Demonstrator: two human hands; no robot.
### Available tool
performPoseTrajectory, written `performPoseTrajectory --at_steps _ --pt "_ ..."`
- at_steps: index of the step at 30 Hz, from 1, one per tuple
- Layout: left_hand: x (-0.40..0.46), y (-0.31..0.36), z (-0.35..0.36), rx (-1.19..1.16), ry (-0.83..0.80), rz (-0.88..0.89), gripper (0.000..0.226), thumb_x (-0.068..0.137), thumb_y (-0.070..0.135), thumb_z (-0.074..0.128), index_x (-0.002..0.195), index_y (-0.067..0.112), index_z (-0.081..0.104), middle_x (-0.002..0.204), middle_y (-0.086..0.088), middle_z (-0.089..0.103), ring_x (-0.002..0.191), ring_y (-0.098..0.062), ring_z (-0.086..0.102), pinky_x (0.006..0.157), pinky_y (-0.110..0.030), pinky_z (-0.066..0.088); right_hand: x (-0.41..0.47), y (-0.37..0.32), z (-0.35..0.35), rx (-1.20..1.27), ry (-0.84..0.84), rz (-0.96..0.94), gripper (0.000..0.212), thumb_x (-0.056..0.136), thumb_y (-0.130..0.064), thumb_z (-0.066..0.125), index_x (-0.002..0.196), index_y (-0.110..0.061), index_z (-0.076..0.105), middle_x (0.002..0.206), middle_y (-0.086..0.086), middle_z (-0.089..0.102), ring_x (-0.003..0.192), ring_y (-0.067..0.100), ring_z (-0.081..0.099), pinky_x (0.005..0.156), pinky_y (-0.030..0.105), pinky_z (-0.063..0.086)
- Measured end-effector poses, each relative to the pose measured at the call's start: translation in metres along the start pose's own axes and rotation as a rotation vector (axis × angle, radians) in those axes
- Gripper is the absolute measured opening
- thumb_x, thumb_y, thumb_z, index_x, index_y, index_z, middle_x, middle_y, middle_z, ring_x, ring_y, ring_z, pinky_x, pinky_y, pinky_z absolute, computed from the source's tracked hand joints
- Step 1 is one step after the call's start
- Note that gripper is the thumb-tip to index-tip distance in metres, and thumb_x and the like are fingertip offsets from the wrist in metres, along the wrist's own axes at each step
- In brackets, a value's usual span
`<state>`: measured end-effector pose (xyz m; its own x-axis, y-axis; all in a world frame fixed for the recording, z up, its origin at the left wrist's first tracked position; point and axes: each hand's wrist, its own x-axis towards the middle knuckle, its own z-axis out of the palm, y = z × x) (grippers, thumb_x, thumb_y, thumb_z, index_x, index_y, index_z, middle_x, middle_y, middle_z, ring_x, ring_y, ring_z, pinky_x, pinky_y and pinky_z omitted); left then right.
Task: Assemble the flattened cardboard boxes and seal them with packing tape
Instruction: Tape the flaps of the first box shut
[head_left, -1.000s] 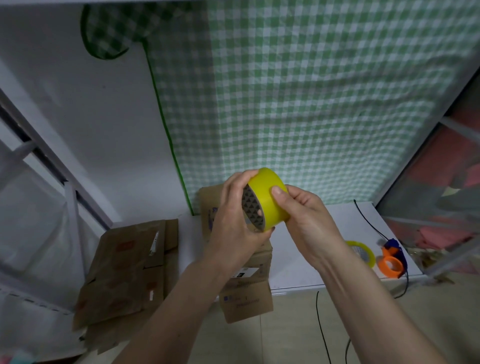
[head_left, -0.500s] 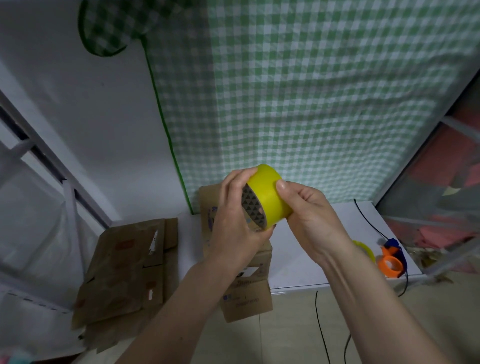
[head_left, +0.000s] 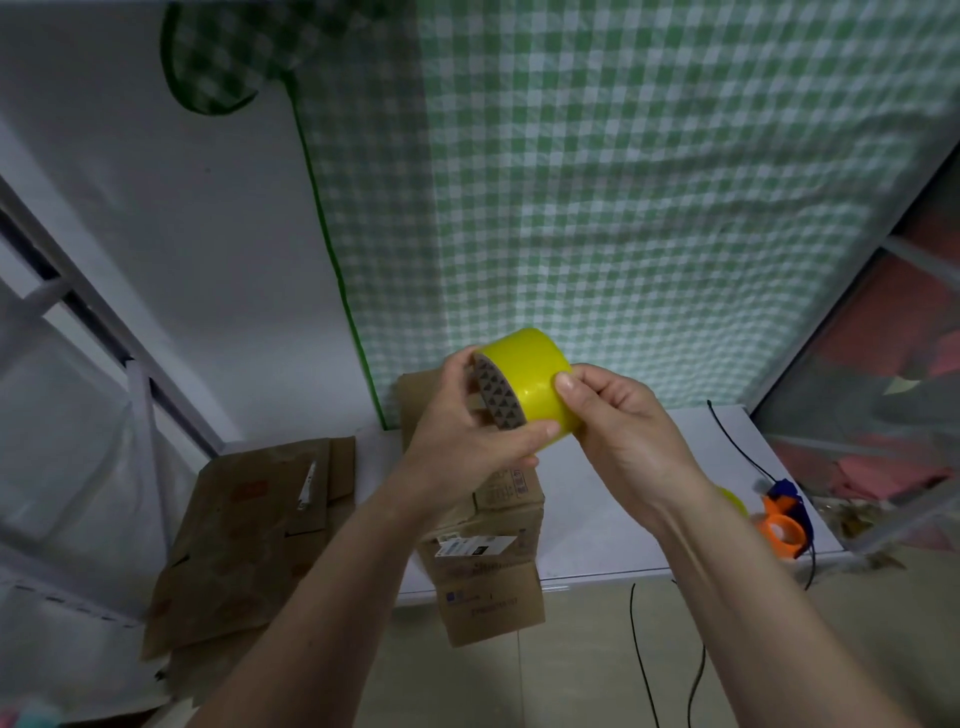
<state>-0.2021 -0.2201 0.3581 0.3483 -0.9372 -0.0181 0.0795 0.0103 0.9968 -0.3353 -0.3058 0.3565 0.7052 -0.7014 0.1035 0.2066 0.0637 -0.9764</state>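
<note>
The yellow tape roll (head_left: 524, 387) is held up in the air above the counter (head_left: 613, 499), probably so its loose end can be found. The left hand (head_left: 467, 431) has its grip curled around the roll's near rim and core; the right hand (head_left: 618, 415) pinches the roll's outer band with the thumb on top. Below, a cardboard box (head_left: 488, 566) overhangs the counter's near edge, and flattened cardboard (head_left: 249, 535) lies left. Open counter lies right, before the orange dispenser (head_left: 784, 525).

Two bare forearms — no sleeves, rings or watch visible.
</note>
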Motion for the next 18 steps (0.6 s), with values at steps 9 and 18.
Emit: performPoseTrajectory --at_steps 9,18 --pt "0.011 0.004 -0.037 0.332 -0.291 -0.088 0.114 0.055 0.046 0.084 0.150 0.045 0.020 0.144 0.006 0.048 0.124 -0.018 0.055 0.101 -0.040 0.049 -0.003 -0.018 -0.001 -0.515 -0.043 -0.089 0.087 0.062 -0.038 0.081 0.134 -0.049 0.034 0.131 -0.008 0.042 0.122 0.001 0.044 0.094 0.019 0.045" --pt "0.013 0.000 -0.043 0.001 -0.158 -0.111 0.076 0.056 0.044 0.084 0.120 0.011 0.061 0.111 -0.011 0.068 0.096 -0.021 0.068 0.073 -0.029 0.055 0.000 -0.021 0.003 -0.363 -0.139 -0.016 0.027 0.070 -0.027 0.072 0.074 -0.003 0.059 0.095 -0.005 0.070 0.098 0.003 0.061 0.086 0.023 0.047"
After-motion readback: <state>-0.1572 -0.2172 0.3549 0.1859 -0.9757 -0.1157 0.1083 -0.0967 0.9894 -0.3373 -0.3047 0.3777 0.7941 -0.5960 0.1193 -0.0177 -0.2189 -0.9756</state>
